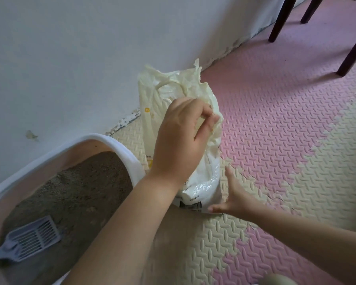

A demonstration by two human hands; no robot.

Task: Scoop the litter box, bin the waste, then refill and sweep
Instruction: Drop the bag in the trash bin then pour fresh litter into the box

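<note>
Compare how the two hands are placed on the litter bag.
The left hand pinches the crumpled top of the litter bag, fingers curled; the right hand is open, fingers straight. The left hand is high at the mouth; the right hand is low, by the base near the floor mat. Both are at the same bag.

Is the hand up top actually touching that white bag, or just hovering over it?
Touching. The head view shows the left hand with its fingers pinching the crumpled top edge of the bag.
</note>
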